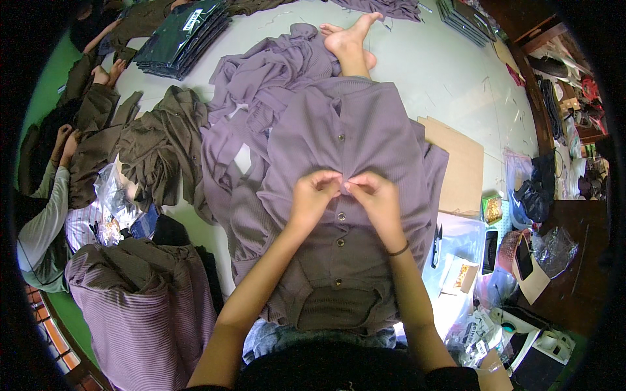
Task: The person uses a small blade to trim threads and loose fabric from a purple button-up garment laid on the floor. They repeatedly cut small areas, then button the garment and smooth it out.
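A mauve ribbed shirt [368, 137] with a buttoned front lies spread over my lap, its neckline towards me. My left hand [313, 201] and my right hand [378, 203] meet at the middle of its front placket, thumbs and fingers pinching the cloth edge from either side. Whatever sits between the fingertips is hidden. One dark round button [342, 137] shows beyond my hands. Nearer to me are several more, the closest to my fingers being a shiny button [342, 216]. The cloth puckers around the pinch.
More mauve garments [261, 78] and a brown garment [163, 143] lie heaped to the left, beyond a striped fabric bundle [140, 313]. Dark packs [182, 39] stand stacked behind. At right are cardboard [460, 163], snips [437, 246] and a small box [460, 275]. A co-worker's sleeve [49, 218] shows far left.
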Tool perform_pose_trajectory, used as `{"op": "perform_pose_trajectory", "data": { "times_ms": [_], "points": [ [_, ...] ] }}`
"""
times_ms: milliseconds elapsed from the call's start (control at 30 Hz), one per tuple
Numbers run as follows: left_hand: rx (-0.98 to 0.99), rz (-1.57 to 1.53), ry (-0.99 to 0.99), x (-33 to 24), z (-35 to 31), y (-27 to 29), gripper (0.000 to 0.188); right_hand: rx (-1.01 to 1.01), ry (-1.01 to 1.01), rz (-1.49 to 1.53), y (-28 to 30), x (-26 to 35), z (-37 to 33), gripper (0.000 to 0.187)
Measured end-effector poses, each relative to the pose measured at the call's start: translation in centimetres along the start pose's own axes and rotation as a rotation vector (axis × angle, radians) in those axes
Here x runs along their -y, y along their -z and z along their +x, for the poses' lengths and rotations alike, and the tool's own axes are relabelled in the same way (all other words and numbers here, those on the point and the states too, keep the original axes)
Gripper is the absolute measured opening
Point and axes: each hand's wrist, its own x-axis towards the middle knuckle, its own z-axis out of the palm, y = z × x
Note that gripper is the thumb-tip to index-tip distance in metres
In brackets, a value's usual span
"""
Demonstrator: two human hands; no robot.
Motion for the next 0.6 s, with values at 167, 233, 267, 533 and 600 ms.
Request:
{"op": "perform_pose_trajectory", "data": {
  "times_ms": [167, 233, 267, 533, 600],
  "points": [
    [-0.014, 0.089, -0.021, 0.2, 0.0, 0.0, 0.013, -0.101, 0.129, -0.136, -1.4, 0.4, -0.3, 0.012],
    [-0.003, -0.009, -0.016, 0.3, 0.1, 0.0, 0.014, -0.076, 0.141, -0.122, -1.4, 0.5, -0.5, 0.014],
    [-0.006, -0.028, -0.012, 0.4, 0.1, 0.0, 0.013, -0.081, 0.130, -0.134, -1.3, 0.6, -0.5, 0.014],
    [0.005, -0.033, -0.026, 0.8, 0.3, 0.1, 0.010, 0.085, -0.031, 0.177, -0.4, -0.5, 0.4, 0.013],
    [0.024, -0.004, -0.015, 0.9, 0.4, 0.3, 0.010, 0.118, -0.100, 0.255, -0.2, -0.6, 0.6, 0.013]
  ]
}}
